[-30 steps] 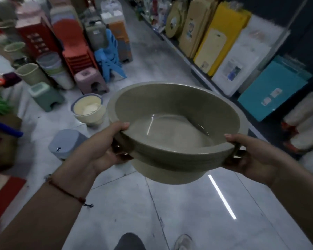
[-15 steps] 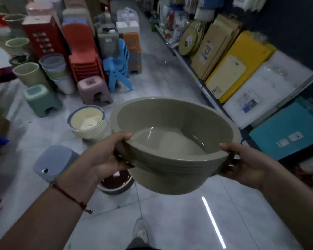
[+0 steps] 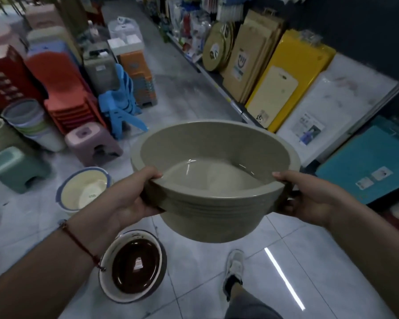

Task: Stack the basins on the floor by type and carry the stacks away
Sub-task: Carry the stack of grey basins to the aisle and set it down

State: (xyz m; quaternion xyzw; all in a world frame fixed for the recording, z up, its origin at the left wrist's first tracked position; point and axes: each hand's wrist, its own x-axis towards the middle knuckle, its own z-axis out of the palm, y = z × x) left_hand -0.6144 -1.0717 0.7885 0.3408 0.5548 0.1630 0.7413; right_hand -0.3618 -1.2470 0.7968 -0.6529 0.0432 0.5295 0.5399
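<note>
A stack of olive-grey basins point(image 3: 214, 203) hangs in the air in front of me, nested so that several rims show as ridges on its side. My left hand point(image 3: 134, 194) grips the stack's left rim and my right hand point(image 3: 309, 199) grips its right rim. On the floor at the left lies a cream basin with a blue rim point(image 3: 84, 189). Below the held stack, by my left forearm, sits a basin with a white rim and a dark brown inside point(image 3: 134, 265).
Stools point(image 3: 92, 143), stacked plastic chairs point(image 3: 65, 93) and bins point(image 3: 30, 125) crowd the left side. Cutting boards and flat packages point(image 3: 293, 81) lean along the shelf at the right. A tiled aisle runs ahead between them. My foot point(image 3: 234, 270) stands below the stack.
I have stepped forward along the aisle with the stack in both hands. The brown basin has come into view below, and the cream basin has slid nearer and to the left.
</note>
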